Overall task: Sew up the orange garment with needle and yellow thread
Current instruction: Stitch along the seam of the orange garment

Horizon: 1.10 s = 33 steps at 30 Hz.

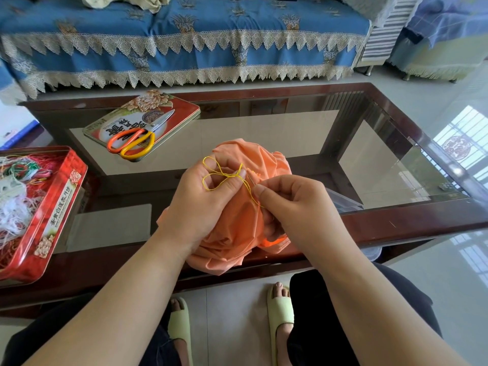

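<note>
The right hand (pixel 293 204) has its thumb and forefinger closed together in a pinch just beside the seam, and the yellow thread (pixel 224 175) runs straight into that pinch. The needle (pixel 250 179) shows only as a thin dark sliver rising from those fingertips, so I judge it is held there but cannot be sure. The left hand (pixel 203 199) grips the bunched orange garment (pixel 237 223), fingers curled into the cloth and thumb pressed on top, and the garment sits against the near edge of the glass-topped coffee table (pixel 396 225).

The main risk is the thread: it lies in loose loops over the left fingers and crosses itself just above the thumb. Pulled tight from here, those loops could snag a fingertip or close into a knot short of the fabric. The needle point also sits close to the left thumb, so a hurried push could prick it.

The stitch line itself is hidden between the two hands, and how much seam remains cannot be told.

Beyond the fingers, orange-handled scissors (pixel 132 141) rest on a red tin lid (pixel 182 107); to the left, an open red tin (pixel 66 196) holds tangled threads.
</note>
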Each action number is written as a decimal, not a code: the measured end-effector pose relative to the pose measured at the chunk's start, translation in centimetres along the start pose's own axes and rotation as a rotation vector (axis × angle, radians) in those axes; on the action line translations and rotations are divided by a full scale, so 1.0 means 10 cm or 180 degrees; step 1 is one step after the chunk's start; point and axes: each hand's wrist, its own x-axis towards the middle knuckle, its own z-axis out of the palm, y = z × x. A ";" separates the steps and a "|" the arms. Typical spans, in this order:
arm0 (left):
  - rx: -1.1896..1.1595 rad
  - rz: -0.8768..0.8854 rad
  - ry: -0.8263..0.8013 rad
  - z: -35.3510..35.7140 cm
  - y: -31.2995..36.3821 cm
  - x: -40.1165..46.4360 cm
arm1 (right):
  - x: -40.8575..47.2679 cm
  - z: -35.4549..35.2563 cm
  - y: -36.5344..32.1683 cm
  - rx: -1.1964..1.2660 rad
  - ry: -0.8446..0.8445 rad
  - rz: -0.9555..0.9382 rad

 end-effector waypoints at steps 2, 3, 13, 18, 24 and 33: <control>0.0428 0.0367 0.0015 -0.01 0.00 0.00 | 0.00 0.00 0.00 -0.0003 -0.0004 0.0011; 0.0676 0.0572 0.0024 -0.02 0.00 0.00 | 0.00 0.00 0.01 0.0005 -0.0001 0.0025; 0.1027 0.1180 0.0021 0.03 -0.05 -0.06 | -0.03 0.08 0.04 -0.0269 0.0247 -0.0306; 0.0593 0.1082 -0.0129 0.08 -0.02 -0.12 | -0.06 0.11 -0.01 0.0200 0.0408 -0.0435; 0.0406 0.0987 0.0125 0.04 0.02 -0.07 | -0.07 0.09 -0.02 0.0087 0.0020 -0.0676; 0.0479 0.1137 -0.0187 0.05 0.04 -0.09 | -0.05 0.07 -0.01 0.0296 0.0101 -0.0628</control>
